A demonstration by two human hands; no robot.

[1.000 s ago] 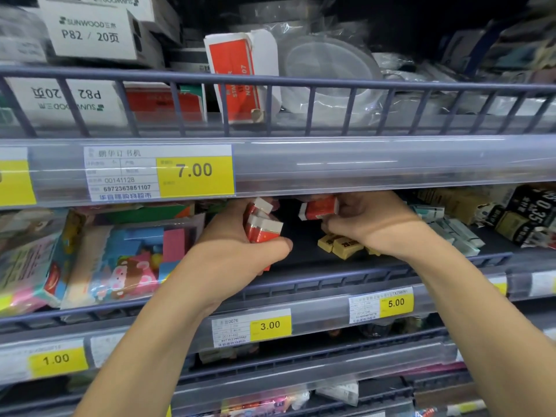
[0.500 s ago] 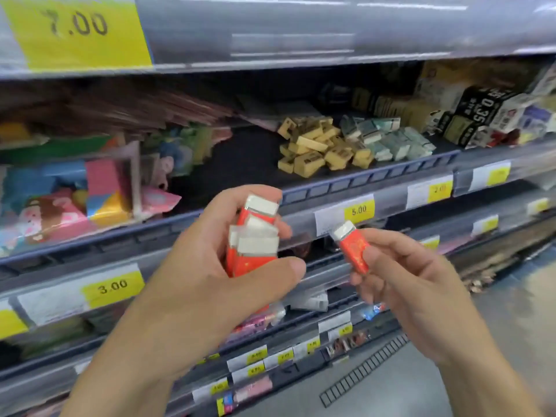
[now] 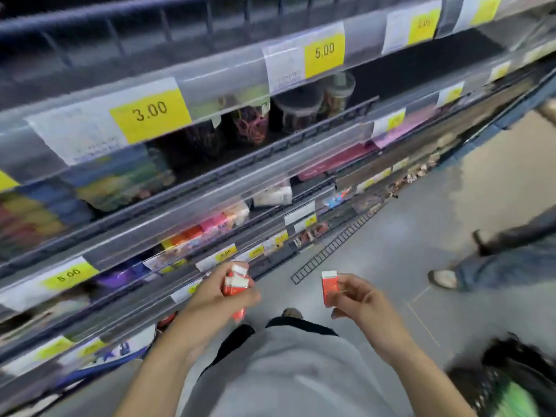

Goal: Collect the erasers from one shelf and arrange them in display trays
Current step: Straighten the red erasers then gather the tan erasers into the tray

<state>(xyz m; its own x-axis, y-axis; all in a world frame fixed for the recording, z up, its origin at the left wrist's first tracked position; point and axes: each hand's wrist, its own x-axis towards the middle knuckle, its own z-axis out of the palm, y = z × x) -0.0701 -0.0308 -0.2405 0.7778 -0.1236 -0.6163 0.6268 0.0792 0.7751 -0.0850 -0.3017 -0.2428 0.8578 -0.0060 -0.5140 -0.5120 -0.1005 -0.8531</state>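
**Erasers off the shelf, hands drawn back over the aisle**

A moment ago both hands were reaching into the eraser shelf; now they hang low over the floor, clear of the racks, and the view has tipped downward. The left hand (image 3: 215, 299) grips a small stack of red erasers (image 3: 234, 284), fingers curled round them. The right hand (image 3: 359, 299) pinches a single red eraser (image 3: 328, 287) between thumb and fingers, well apart from the stack. Collecting looks done for this handful; no display tray is in view, so arranging is not yet begun.

The shelves (image 3: 210, 182) with their jutting price rails run along the left. A wire rack piece (image 3: 334, 251) lies on the floor (image 3: 406, 236) ahead. To the right, open floor, then another person's legs (image 3: 493, 263) and a dark bag (image 3: 517, 383).
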